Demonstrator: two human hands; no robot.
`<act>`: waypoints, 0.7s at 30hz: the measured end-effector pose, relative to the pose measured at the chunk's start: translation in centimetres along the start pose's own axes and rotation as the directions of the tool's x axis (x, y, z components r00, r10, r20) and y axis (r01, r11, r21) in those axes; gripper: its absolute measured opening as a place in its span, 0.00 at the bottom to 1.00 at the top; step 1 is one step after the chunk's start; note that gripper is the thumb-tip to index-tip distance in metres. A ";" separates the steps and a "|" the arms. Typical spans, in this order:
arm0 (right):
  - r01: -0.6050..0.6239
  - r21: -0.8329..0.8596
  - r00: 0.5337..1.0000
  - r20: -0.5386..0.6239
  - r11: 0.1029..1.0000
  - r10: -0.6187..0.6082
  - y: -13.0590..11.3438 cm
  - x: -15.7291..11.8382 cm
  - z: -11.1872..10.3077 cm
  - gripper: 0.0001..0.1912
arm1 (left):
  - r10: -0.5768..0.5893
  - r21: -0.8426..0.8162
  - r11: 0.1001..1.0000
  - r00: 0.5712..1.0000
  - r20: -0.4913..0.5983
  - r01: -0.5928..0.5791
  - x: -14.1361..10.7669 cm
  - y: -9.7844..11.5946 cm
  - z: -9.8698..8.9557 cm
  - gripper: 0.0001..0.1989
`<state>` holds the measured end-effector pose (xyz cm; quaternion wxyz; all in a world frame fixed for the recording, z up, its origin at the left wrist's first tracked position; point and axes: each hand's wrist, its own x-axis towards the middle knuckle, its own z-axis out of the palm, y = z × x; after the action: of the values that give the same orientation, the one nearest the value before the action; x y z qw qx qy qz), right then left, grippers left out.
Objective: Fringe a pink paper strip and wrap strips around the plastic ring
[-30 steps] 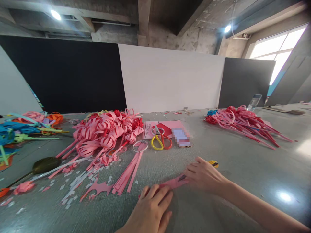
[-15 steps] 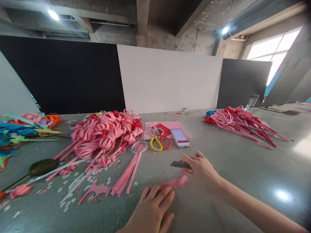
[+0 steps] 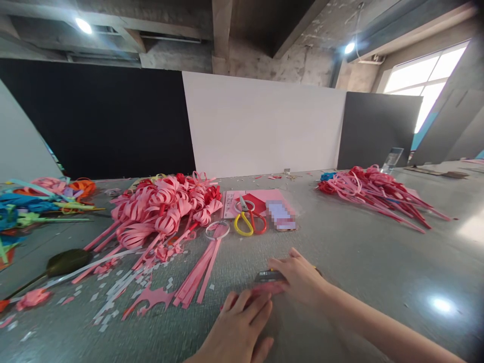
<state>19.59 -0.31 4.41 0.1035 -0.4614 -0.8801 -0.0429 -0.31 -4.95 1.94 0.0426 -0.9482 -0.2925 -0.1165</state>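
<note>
My left hand [image 3: 240, 322] lies flat near the front of the table, fingers stretched out over a folded pink-red paper strip [image 3: 265, 288]. Only the strip's right part shows beyond the fingers. My right hand [image 3: 304, 277] is closed around a utility knife [image 3: 268, 276], its grey front end pointing left just above the strip. Whether the blade touches the paper I cannot tell. Ahead lie a tape roll [image 3: 218, 222] or white ring over a fan of pink paper strips [image 3: 198, 272], and scissors [image 3: 244, 224] with yellow and red handles.
A large heap of pink paper flowers [image 3: 162, 206] sits left, with white scraps [image 3: 113, 297] before it. Behind the scissors are pink sheets [image 3: 278, 195] and a phone [image 3: 287, 227]. Red and pink paper stems [image 3: 378, 189] lie right. Colourful paper pieces [image 3: 34, 204] are far left.
My right hand has come down and slightly toward me with the utility knife, closer to the strip and my left hand. The left hand has barely moved.
</note>
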 end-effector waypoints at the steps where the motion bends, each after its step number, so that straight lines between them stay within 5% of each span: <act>1: 0.008 -0.002 1.000 -0.003 1.000 -0.008 0.0 0.0 0.0 0.08 | 0.001 -0.001 1.000 1.000 -0.002 -0.001 0.0 0.0 0.0 0.24; 12: 0.017 0.028 0.999 -0.033 0.999 -0.016 0.1 0.0 0.0 0.10 | 0.019 0.077 0.997 0.999 -0.046 -0.015 -0.1 0.1 0.2 0.22; 17: -0.043 0.057 0.969 -0.239 0.997 0.055 0.6 0.0 -1.8 0.05 | 0.017 0.128 0.992 0.994 -0.111 -0.003 0.0 0.2 0.8 0.19; 21: 0.002 -0.033 0.924 -0.382 0.999 -0.015 0.2 -0.2 -2.6 0.09 | 0.010 0.105 0.994 0.995 -0.099 0.001 0.0 0.0 0.9 0.20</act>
<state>20.20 -0.82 6.89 0.2655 -0.4420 -0.8442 -0.1463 -0.11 -4.86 1.08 0.1070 -0.9384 -0.2935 -0.1478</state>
